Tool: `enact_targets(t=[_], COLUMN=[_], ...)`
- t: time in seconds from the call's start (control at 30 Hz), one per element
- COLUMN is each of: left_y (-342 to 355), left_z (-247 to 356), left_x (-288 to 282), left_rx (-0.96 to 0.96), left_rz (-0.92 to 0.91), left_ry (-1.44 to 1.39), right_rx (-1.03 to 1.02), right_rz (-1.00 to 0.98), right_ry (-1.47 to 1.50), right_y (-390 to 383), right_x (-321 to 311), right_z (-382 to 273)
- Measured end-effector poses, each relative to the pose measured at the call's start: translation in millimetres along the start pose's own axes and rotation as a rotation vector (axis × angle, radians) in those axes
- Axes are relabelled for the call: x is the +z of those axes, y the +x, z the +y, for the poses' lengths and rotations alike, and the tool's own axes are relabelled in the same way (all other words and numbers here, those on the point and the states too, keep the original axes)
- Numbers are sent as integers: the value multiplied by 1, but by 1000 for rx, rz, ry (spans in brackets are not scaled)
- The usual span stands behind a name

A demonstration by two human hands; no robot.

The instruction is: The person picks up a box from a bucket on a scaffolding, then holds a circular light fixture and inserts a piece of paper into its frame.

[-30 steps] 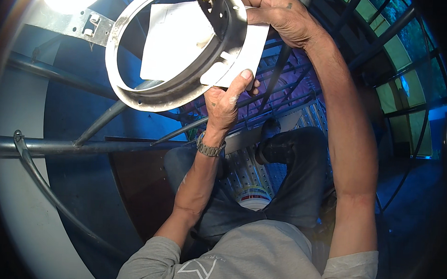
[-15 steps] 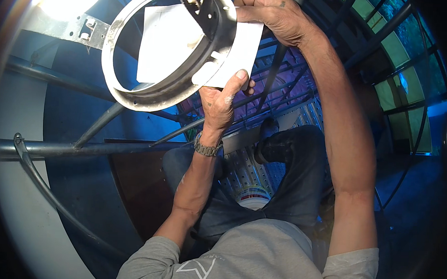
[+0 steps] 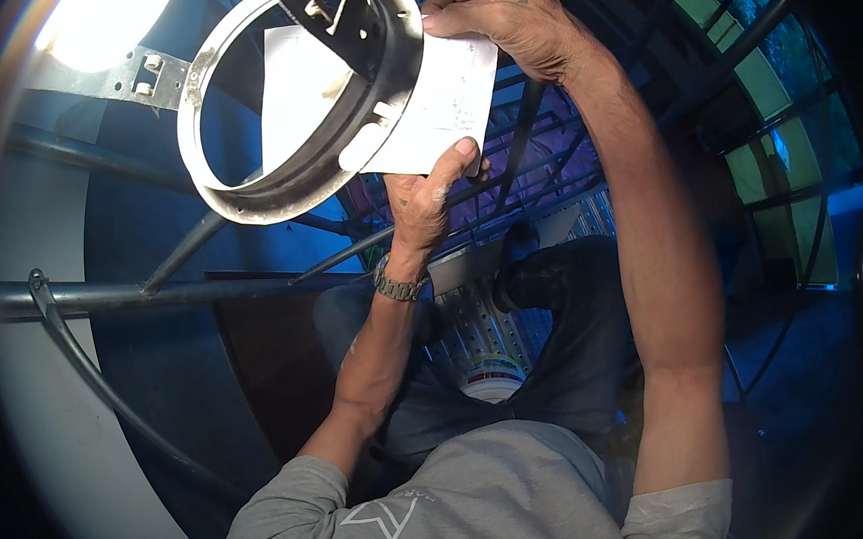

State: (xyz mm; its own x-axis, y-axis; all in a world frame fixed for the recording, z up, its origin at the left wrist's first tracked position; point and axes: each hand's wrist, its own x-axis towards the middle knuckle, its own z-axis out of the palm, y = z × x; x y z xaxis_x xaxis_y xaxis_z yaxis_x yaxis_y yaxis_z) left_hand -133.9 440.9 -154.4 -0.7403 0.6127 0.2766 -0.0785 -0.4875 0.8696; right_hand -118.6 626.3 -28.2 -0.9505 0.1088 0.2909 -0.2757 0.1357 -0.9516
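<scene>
A white sheet with faint marks [image 3: 446,118] is held up behind a round metal ring [image 3: 263,207], part of it showing through the opening. My left hand [image 3: 420,203], with a watch at the wrist, grips the sheet's lower edge, thumb on the near face. At the sheet's upper edge, beside the ring's rim, my right hand [image 3: 516,30] has its fingers bent together. What its fingertips hold is hard to make out, and the frame's top cuts off some fingers. A dark perforated bracket [image 3: 340,29] crosses the ring's top. A small white tab [image 3: 362,148] sits at the rim.
A bright lamp [image 3: 108,16] glows at upper left beside a metal plate [image 3: 110,76] joined to the ring. Scaffold tubes [image 3: 184,292] run across the left side. Below are a perforated metal platform [image 3: 477,328] and a white bucket [image 3: 489,390] between my legs.
The ring, bracket and lamp have shifted left and slightly down in the picture. Both hands stay at the sheet; my right hand sits slightly further left.
</scene>
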Motion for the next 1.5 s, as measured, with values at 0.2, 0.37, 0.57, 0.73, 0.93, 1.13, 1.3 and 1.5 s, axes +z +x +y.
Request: enact_targets(t=[0.2,0.37,0.57,0.73,0.93,1.13,1.3,1.5], left_y=[0,2,0,2,2,1,4,0], left_z=[-6,-2,5,3,5,7,10,7], left_x=[-9,-3,-5,-11,-8,-11,7,-9], left_rx=[23,83,51,68,75,59,103,62], left_rz=[22,140,117,89,82,87,189,102], left_ry=[43,-6,88,56,79,85,-26,87], right_rx=[7,13,27,37,65,38,39,68], right_rz=[8,12,32,43,-43,-91,-67,-60], right_ry=[19,-10,-43,-53,-127,31,-9,3], right_y=[0,-1,-2,-1,-5,0,0,-2], right_x=[0,1,2,5,-2,-1,1,2], right_z=[1,-2,-4,-8,-12,-2,-4,-8])
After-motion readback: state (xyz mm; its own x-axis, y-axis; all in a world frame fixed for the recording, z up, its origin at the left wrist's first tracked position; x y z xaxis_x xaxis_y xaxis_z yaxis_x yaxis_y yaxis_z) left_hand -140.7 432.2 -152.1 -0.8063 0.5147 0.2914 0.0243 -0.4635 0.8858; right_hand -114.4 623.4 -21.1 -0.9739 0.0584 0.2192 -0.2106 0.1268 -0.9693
